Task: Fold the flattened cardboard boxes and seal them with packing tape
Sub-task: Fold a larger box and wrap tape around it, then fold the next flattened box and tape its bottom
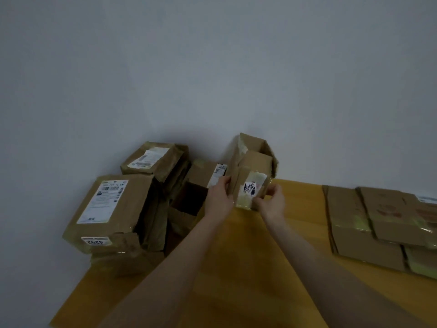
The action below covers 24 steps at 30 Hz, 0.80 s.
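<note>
A small brown cardboard box [254, 176] stands on end at the far side of the yellow table [248, 268], with a torn white label and old tape on its near face. My left hand [218, 200] grips its left side. My right hand [272, 202] holds its lower right corner, fingers curled round the edge. Behind it an open box [262, 145] leans against the wall. A stack of flattened cardboard boxes [369, 226] lies on the table at the right. No tape roll is in view.
A pile of folded boxes with shipping labels fills the left side: a large one [111, 209] in front, another [153, 159] behind it, and a dark open box [189, 200] between them and my left hand. A plain grey wall rises behind.
</note>
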Tool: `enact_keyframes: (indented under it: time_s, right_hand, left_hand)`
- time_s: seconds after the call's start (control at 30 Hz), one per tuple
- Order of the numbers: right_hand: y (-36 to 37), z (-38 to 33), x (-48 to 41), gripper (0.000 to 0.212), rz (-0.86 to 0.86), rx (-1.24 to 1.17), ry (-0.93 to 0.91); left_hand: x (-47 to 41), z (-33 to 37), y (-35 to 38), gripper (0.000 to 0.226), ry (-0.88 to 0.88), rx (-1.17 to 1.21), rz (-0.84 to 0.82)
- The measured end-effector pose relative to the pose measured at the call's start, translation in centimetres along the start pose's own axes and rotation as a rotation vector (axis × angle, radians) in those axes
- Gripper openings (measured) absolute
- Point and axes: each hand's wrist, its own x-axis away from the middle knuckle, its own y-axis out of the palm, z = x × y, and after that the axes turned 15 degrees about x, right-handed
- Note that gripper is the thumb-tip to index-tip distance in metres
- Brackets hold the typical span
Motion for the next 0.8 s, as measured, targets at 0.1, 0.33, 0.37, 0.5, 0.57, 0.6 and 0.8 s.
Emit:
enact_keyframes:
  time_s: [0.1, 0.33, 0.37, 0.5, 0.57, 0.6, 0.8]
  right_hand:
    - [3.0, 0.5, -1.9, 0.036, 0.013, 0.084, 0.070]
    - [7.9, 0.7, -3.4, 0.043, -0.122, 0.250, 0.079]
    - [8.0, 0.5, -3.5, 0.044, -0.152, 0.269, 0.063]
    - [6.6, 0.4, -3.4, 0.052, -0.182, 0.363, 0.040]
    - [4.9, 0.7, -2.9, 0.056, -0.151, 0.425, 0.021]
    - [3.9, 0.9, -2.6, 0.058, -0.128, 0.475, -0.004]
    - [-3.8, 2.6, -0.1, 0.059, 0.043, 0.772, -0.113]
  left_hand:
    - [-1.9, -1.4, 0.4, 0.036, -0.053, -0.197, -0.001]
    - [-3.1, -1.6, -0.5, 0.050, -0.083, -0.148, 0.069]
    - [-3.1, -1.3, -0.7, 0.054, -0.069, -0.158, 0.085]
    - [-2.9, -0.3, -1.2, 0.053, 0.074, -0.342, 0.137]
    - [-2.6, 0.2, -1.0, 0.051, 0.219, -0.497, 0.118]
    - [-2.4, 0.5, -0.6, 0.051, 0.298, -0.557, 0.082]
    - [-0.8, 2.5, 4.3, 0.051, 0.499, -0.677, -0.186]
